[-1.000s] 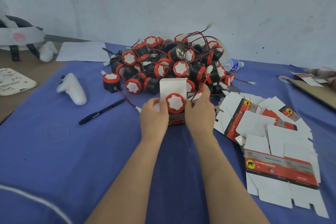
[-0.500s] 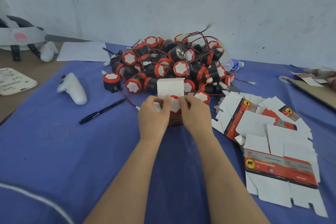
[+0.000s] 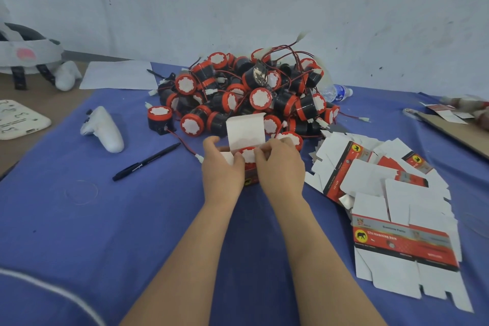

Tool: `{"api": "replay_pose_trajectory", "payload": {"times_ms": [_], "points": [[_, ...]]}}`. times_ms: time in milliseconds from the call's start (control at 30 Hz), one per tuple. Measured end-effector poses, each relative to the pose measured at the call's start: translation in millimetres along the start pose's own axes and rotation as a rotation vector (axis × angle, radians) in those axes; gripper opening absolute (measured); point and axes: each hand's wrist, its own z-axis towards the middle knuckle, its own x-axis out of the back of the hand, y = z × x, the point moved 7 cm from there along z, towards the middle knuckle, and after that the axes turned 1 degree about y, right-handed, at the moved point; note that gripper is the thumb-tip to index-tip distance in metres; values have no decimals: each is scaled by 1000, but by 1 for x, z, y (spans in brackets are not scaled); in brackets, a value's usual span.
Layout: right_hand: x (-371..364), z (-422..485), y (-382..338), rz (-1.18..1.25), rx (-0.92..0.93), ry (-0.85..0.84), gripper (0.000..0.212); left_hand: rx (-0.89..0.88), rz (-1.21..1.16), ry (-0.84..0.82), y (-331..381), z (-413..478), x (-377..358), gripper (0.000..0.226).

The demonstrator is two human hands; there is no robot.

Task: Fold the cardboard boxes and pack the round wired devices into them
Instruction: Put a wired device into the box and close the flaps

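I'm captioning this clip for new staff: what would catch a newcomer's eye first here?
First, the heap of red-and-black round wired devices at the back of the blue cloth. Next, in the middle, the left hand and right hand holding a small open box with one device seated in it. On the right lie flat unfolded cartons.
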Motion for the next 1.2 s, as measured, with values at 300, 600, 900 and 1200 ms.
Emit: {"api": "replay_pose_trajectory", "payload": {"times_ms": [300, 600, 900, 1200], "points": [[-3, 2, -4, 163, 48, -49, 33, 146, -95, 6, -12, 0, -3, 77], [0, 2, 0, 151, 29, -35, 21, -52, 180, 46, 5, 1, 17, 100], [-9, 1, -3, 5, 74, -153, 24, -560, 733, 65, 49, -23, -3, 26], [24, 12, 29, 362, -171, 160, 31, -533, 854, -202, 38, -24, -18, 25]]}}
